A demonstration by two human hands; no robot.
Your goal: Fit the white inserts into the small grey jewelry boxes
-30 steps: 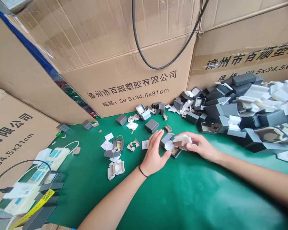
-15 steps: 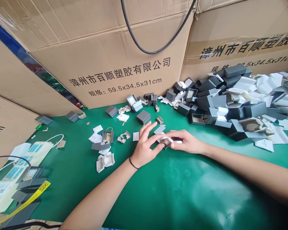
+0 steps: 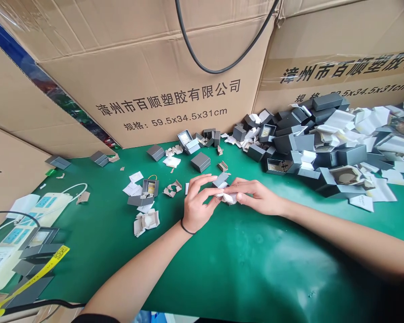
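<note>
Between my two hands is a small folded white cardboard insert (image 3: 229,198), pinched at its edges. My left hand (image 3: 200,202) grips its left side with thumb and forefinger, the other fingers loosely bent. On its right side my right hand (image 3: 256,196) has thumb and fingers closed. Just behind the insert stands a small dark grey box (image 3: 220,180) with its lid raised, partly hidden by my fingers. Beyond my left hand a closed grey box (image 3: 200,162) sits on the green tabletop (image 3: 249,269).
Grey boxes and white paper lie heaped (image 3: 323,148) at the back right. Left of my hands are an open box (image 3: 149,190) and a torn insert (image 3: 146,222). A power strip (image 3: 30,220) lies far left. Large cartons (image 3: 168,80) wall the back; a black cable (image 3: 218,72) hangs down.
The insert has turned in my fingers and now shows more of its white side. Both hands stay close together, the left fingers curled in more. The view has shifted slightly.
</note>
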